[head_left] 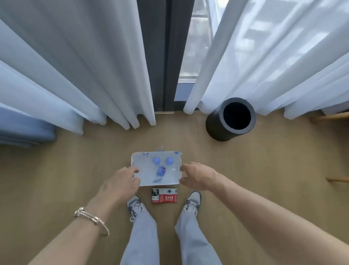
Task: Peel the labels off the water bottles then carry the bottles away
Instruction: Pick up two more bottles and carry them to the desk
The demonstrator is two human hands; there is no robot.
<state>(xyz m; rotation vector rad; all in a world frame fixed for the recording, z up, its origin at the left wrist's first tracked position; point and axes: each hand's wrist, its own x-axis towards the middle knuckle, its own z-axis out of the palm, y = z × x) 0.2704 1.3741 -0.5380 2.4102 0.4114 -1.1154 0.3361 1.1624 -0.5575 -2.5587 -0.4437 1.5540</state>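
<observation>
Holding tray (173, 177) side edges: left hand (121, 184), right hand (196, 176); bin (214, 129) well apart.

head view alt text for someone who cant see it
Seen from above, a person's left hand grips one side of a white tray carrying two blue-capped bottles, right hand at the other. A red label lies on the floor between their shoes.

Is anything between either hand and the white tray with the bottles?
Nothing visible. The left hand and right hand hold opposite edges of the white rectangular plastic tray, which carries two clear blue-capped bottles. A red label lies on the floor between the shoes, clear of both grips.
</observation>
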